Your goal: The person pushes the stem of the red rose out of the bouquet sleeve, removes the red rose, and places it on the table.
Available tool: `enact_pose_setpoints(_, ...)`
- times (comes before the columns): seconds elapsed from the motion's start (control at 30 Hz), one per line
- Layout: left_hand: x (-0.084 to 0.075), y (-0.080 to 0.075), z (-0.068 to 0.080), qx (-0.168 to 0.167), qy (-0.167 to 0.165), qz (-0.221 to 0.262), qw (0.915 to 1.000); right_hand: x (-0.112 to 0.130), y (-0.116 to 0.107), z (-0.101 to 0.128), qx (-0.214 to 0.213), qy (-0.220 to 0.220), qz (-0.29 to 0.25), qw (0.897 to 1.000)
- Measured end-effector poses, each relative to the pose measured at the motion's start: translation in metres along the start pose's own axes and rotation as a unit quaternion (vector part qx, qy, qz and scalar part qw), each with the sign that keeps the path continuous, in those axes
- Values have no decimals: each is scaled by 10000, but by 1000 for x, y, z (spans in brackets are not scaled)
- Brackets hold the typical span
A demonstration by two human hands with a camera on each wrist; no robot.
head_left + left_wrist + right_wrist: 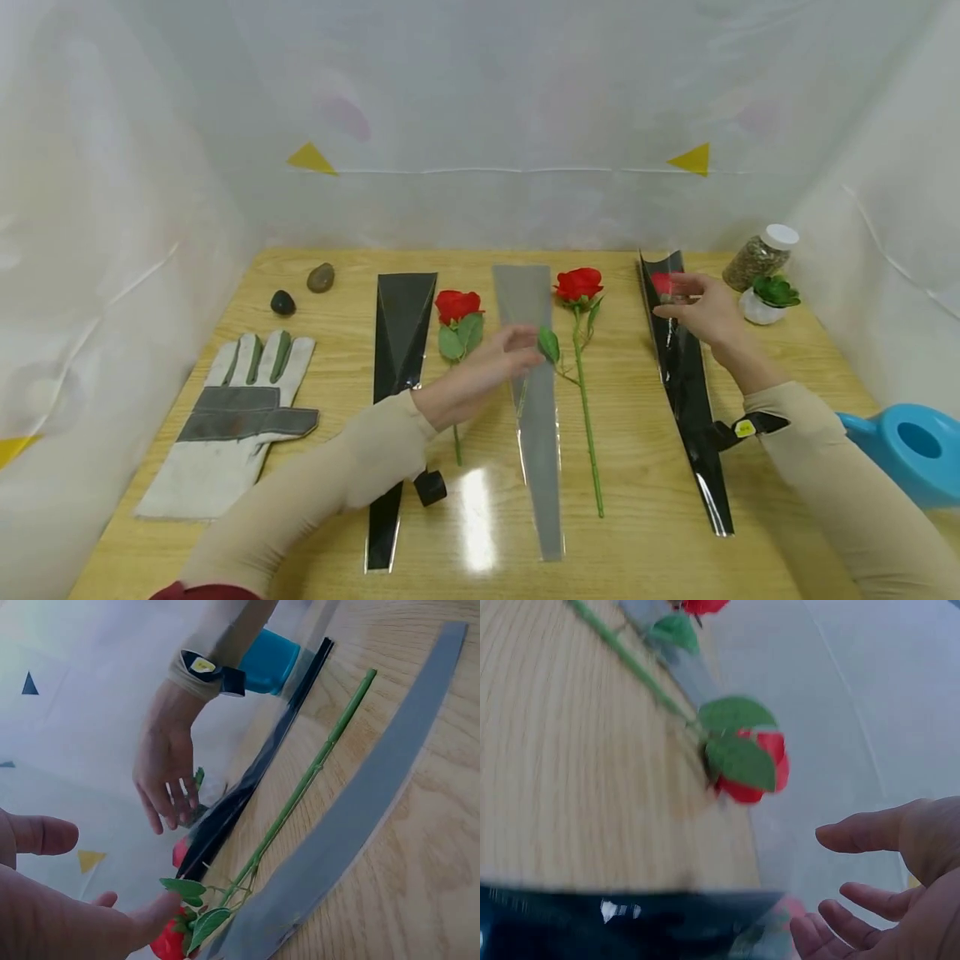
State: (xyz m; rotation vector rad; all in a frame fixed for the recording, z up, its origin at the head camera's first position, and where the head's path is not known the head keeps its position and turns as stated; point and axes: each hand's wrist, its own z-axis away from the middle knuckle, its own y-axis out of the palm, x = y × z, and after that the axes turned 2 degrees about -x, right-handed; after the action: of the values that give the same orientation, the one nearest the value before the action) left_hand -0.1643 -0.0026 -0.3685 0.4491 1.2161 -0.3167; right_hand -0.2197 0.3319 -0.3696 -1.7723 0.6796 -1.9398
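Observation:
My right hand (705,310) is over the top of a black flower sleeve (686,392) on the right. A red rose bloom (663,282) shows through the sleeve's clear film. In the right wrist view the thumb and fingers (855,926) are apart with nothing between them. Above a grey sleeve (538,433) is my left hand (487,367), fingers loosely extended, their tips close to a green leaf (549,344). That leaf belongs to a long-stemmed red rose (579,285) lying right of the grey sleeve. Another rose (457,307) lies partly hidden under the left forearm.
Further left are another black sleeve (405,325), a work glove (232,417) and two stones, one brown (321,277), one black (282,302). At the right stand a white-lidded jar (757,258), a small potted succulent (772,296) and a blue watering can (911,454).

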Motion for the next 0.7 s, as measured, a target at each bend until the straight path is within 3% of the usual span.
enact_pose_setpoints(0.13,4,12,-2,600,-119,497,9969,-19,-10,-4,86,360,323,9988)
enact_pose_setpoints(0.27,7,35,-10,1003,-477,832,9903,-33,-15,-6,268,739,298,9965)
enact_pose_setpoints(0.53,30,87,-24,1182,-1220,814,9821,-44,-16,-8,679,1277,119,9894)
enact_pose_setpoints(0.7,47,111,-27,1163,-1626,804,9765,-51,-14,-4,667,1349,-26,9886)
